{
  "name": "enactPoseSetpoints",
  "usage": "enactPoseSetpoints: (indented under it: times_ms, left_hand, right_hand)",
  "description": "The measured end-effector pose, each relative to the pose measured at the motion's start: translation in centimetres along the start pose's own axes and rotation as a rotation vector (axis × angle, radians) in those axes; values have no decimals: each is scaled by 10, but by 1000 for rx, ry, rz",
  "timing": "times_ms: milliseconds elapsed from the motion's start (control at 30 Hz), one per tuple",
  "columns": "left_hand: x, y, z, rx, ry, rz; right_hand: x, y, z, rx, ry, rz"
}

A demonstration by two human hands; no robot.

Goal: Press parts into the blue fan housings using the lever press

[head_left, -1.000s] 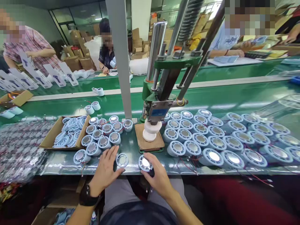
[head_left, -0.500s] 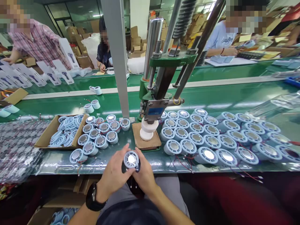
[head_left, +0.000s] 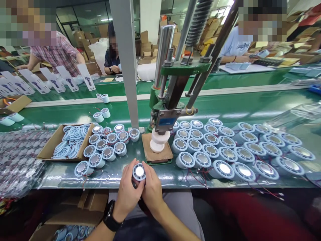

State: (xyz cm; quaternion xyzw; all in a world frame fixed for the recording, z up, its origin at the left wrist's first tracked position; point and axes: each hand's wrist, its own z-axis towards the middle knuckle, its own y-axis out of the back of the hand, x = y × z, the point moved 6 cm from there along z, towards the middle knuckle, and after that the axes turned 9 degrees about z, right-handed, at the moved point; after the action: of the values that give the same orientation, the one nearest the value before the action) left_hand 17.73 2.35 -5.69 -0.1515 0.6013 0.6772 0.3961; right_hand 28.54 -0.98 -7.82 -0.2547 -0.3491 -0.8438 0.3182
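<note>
Between my two hands, at the front edge of the bench, is a light-blue round motor housing [head_left: 139, 171] with a silver centre and a slotted ring, its face turned up towards me. My left hand [head_left: 128, 187] wraps its left side, thumb across the near edge. From the right, my right hand [head_left: 152, 188] closes round the same housing. Its underside is hidden by my palms. Just beyond stands a green hand press [head_left: 168, 113], its white round block [head_left: 157, 144] over a brown pad [head_left: 147, 154].
Several similar housings [head_left: 203, 159] with thin wires stand in rows at right, and another group [head_left: 108, 153] at left. A cardboard box [head_left: 47, 152] holds light-blue rings [head_left: 74, 134]. Beside it lie plastic-wrapped parts [head_left: 20, 157]. A grey post [head_left: 126, 67] rises behind. Co-workers sit across the green belt.
My hands have drawn closer together round the housing, which has shifted very slightly left. Across the belt, the person at left has moved right, and the white boxes there stand differently.
</note>
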Motion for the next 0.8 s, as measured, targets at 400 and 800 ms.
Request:
enactPoseSetpoints:
  times_ms: [400,800]
  left_hand:
    - [13,-12,10,101,54,-94]
    - [-52,-30,127,107,-62,-398]
  right_hand:
    - [15,51,50,444,99,-80]
    - [80,217,374,-237,118,280]
